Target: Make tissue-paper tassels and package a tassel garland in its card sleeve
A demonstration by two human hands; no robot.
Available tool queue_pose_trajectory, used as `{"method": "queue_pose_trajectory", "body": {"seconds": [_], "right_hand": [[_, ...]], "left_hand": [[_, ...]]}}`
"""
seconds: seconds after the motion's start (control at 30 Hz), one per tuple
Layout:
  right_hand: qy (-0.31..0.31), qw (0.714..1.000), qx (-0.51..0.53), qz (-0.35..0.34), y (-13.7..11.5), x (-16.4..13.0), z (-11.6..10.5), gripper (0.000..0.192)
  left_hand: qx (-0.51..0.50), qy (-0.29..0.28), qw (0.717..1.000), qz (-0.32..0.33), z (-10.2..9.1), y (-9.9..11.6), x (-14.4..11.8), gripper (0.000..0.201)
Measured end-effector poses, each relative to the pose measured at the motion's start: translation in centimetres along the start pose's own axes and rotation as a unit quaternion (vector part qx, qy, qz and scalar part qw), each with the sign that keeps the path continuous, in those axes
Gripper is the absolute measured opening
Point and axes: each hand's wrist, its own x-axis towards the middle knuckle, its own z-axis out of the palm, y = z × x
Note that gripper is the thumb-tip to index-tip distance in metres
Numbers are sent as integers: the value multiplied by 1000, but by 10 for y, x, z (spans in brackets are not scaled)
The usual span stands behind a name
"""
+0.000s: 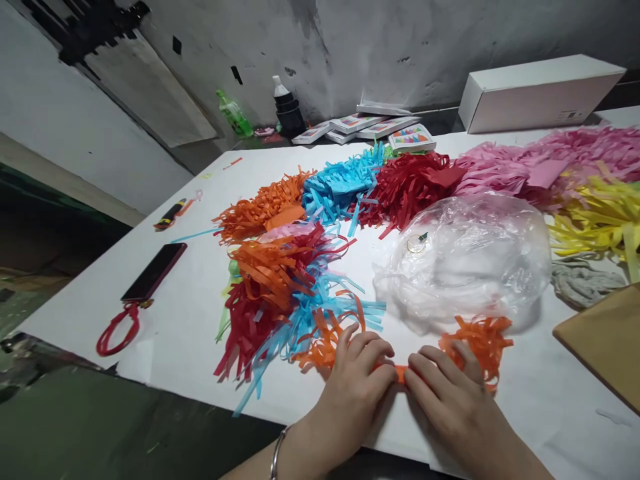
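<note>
Orange fringed paper (477, 343) lies on the white bench (190, 320), its folded strip pressed under both hands. Left hand (357, 377) and right hand (447, 393) meet, fingers (373, 350) curled down on it beside a clear plastic bag (465, 267).

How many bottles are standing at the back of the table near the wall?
2. A green bottle leans at the far left by the wall, and a dark bottle with a white cap stands just right of it. Others may be hidden behind the paper fringes.
</note>
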Motion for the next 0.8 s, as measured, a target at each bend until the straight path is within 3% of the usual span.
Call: {"method": "queue_pose_trajectory", "body": {"seconds": [0.1,0.3,0.47,0.63,0.8], "right_hand": [[-11,1000,7,4,4,-4,-2,29],[27,992,67,103,23,-26,-18,26],[11,989,13,144,19,-25,-20,15],[4,987,-91,135,10,-22,-16,15],[24,997,-41,61,-8,-16,0,23]], "left_hand": [[-36,-24,999,-19,-2,-3,-1,16],[-61,-30,997,-42,-14,-12,-9,13],[-22,-37,996,-80,-13,-8,-4,17],[33,-64,993,-93,-9,-6,4,11],[24,-63,995,-72,-11,-9,4,10]]}}
